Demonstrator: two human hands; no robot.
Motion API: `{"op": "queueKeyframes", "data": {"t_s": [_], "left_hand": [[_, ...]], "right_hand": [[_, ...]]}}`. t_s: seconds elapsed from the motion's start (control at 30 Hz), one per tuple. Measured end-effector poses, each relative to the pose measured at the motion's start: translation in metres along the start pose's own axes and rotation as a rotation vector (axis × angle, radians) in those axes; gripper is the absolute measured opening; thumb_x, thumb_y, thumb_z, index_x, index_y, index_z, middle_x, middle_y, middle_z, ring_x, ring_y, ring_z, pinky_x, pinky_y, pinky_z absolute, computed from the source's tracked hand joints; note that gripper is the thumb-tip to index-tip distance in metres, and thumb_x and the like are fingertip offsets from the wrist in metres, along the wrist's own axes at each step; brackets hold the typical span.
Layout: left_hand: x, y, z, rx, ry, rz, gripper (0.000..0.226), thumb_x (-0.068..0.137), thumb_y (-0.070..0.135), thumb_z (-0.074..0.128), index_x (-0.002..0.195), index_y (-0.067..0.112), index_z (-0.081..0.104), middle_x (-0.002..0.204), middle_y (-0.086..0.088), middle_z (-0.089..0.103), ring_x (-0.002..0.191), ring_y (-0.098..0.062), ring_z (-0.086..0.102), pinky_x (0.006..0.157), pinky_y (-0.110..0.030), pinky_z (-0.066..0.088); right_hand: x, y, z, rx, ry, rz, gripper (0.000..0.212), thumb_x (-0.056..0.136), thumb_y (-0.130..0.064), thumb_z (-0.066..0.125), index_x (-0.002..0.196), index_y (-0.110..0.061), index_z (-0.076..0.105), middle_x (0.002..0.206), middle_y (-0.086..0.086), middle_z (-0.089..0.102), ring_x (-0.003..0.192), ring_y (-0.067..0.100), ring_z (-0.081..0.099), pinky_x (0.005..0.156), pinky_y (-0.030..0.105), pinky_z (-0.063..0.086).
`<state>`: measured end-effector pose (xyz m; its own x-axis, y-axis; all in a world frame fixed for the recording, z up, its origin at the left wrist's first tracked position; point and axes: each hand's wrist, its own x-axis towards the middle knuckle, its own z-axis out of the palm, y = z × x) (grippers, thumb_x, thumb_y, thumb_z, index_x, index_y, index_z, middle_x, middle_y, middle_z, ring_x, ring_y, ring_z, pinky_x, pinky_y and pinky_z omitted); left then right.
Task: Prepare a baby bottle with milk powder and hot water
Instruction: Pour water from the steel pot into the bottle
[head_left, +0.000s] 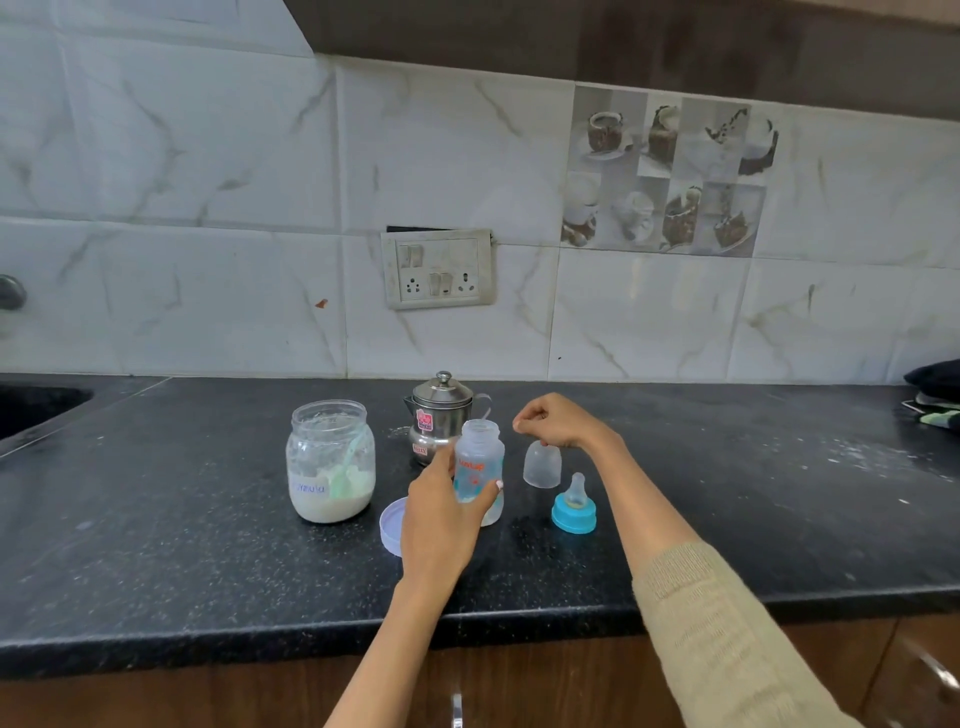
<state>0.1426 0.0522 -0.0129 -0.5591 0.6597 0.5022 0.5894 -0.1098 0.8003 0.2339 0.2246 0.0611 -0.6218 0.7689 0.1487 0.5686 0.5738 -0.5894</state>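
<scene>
At the far left a sink (36, 405) is cut into the dark surface (182, 561). Next comes an open glass jar (330, 460) about a third full of white milk powder, with a pale green scoop (347, 470) standing in it; its lilac lid (392, 526) lies just to the right, partly hidden by the left hand (441, 512). That hand's grip is wrapped around the lower part of the baby bottle (480, 467), which stands upright on the surface with its neck open. A little white powder seems to sit at the bottom of the bottle, so the powder step looks at least begun, though I cannot tell how much is in. Just behind the bottle stands a small steel kettle (440, 415) with its lid on, so the hot water probably has not gone in yet. To the right the right hand (558, 420) hangs above the surface with fingers curled and nothing visibly held, near the clear cap (542, 464) standing below it. Further right the blue collar with its teat (574, 506) sits apart from the bottle. Pouring water, screwing on the teat and mixing appear to be left
</scene>
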Motion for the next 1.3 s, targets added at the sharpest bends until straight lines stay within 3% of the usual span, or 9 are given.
{"op": "queueKeyframes", "data": {"t_s": [0.23,0.33,0.4,0.53,0.63,0.77,0.93,1.1,1.3], "left_hand": [[-0.001,-0.004,0.001,-0.024,0.007,0.024,0.045,0.078,0.029,0.073,0.119,0.030,0.054,0.100,0.023,0.060,0.093,0.003,0.058,0.073,-0.007,0.040],[-0.001,-0.004,0.001,-0.034,0.000,0.034,0.045,0.079,0.029,0.073,0.120,0.030,0.053,0.103,0.022,0.062,0.095,0.004,0.059,0.074,-0.007,0.041],[-0.001,-0.004,0.001,-0.031,-0.002,0.037,0.047,0.079,0.030,0.072,0.121,0.028,0.054,0.106,0.019,0.063,0.097,0.002,0.059,0.075,-0.008,0.042],[-0.002,-0.003,0.002,-0.024,-0.007,0.047,0.048,0.079,0.031,0.072,0.123,0.029,0.053,0.108,0.021,0.062,0.099,0.002,0.058,0.077,-0.007,0.041],[0.001,-0.003,-0.002,-0.027,0.004,0.057,0.047,0.079,0.032,0.072,0.122,0.030,0.052,0.108,0.020,0.062,0.099,0.001,0.059,0.078,-0.009,0.042],[-0.001,-0.005,0.000,-0.023,-0.013,0.050,0.047,0.080,0.031,0.072,0.123,0.031,0.052,0.106,0.023,0.060,0.097,0.004,0.057,0.074,-0.006,0.040],[-0.003,-0.003,-0.001,-0.017,-0.018,0.054,0.049,0.080,0.031,0.071,0.125,0.029,0.050,0.106,0.025,0.055,0.094,0.007,0.053,0.072,-0.003,0.038],[-0.004,-0.002,-0.001,-0.013,-0.016,0.035,0.051,0.081,0.030,0.071,0.127,0.023,0.050,0.105,0.022,0.052,0.097,0.000,0.054,0.074,-0.007,0.036],[-0.005,-0.002,-0.001,0.007,0.013,-0.002,0.055,0.082,0.031,0.070,0.131,0.021,0.047,0.123,0.008,0.059,0.107,-0.006,0.054,0.084,-0.015,0.038]], "right_hand": [[0.033,-0.016,0.015,0.099,0.070,-0.009,0.034,0.096,-0.029,0.049,0.119,-0.006,0.060,0.120,0.013,0.063,0.095,0.023,0.061,0.084,0.031,0.048],[0.044,-0.026,0.025,0.327,0.008,0.029,0.038,0.099,-0.029,0.044,0.126,-0.005,0.055,0.129,0.018,0.055,0.114,0.031,0.059,0.093,0.037,0.051],[0.046,-0.029,0.030,0.501,-0.038,0.052,0.036,0.099,-0.022,0.046,0.130,-0.004,0.053,0.132,0.018,0.052,0.118,0.029,0.056,0.086,0.032,0.052],[0.047,-0.023,0.033,0.581,-0.006,0.045,0.031,0.095,-0.009,0.052,0.125,-0.004,0.058,0.125,0.023,0.058,0.109,0.033,0.061,0.072,0.027,0.055],[0.051,-0.028,0.035,0.619,0.044,0.018,0.029,0.092,-0.001,0.055,0.121,0.000,0.061,0.120,0.024,0.061,0.090,0.025,0.062,0.054,0.017,0.055],[0.051,-0.024,0.040,0.580,0.107,0.037,0.027,0.092,-0.001,0.055,0.117,-0.001,0.064,0.106,0.020,0.063,0.068,0.016,0.059,0.046,0.013,0.050],[0.048,-0.021,0.029,0.647,0.228,0.088,0.026,0.092,-0.002,0.055,0.116,-0.001,0.065,0.097,0.017,0.064,0.061,0.016,0.056,0.050,0.018,0.056],[0.027,-0.030,-0.023,0.668,0.318,0.034,0.025,0.092,0.000,0.055,0.115,0.002,0.064,0.078,0.002,0.060,0.054,0.012,0.054,0.050,0.020,0.057],[-0.019,-0.034,-0.074,0.538,0.324,-0.064,0.019,0.093,0.000,0.054,0.104,-0.006,0.069,0.087,0.012,0.058,0.038,0.002,0.055,0.048,0.018,0.055]]}}
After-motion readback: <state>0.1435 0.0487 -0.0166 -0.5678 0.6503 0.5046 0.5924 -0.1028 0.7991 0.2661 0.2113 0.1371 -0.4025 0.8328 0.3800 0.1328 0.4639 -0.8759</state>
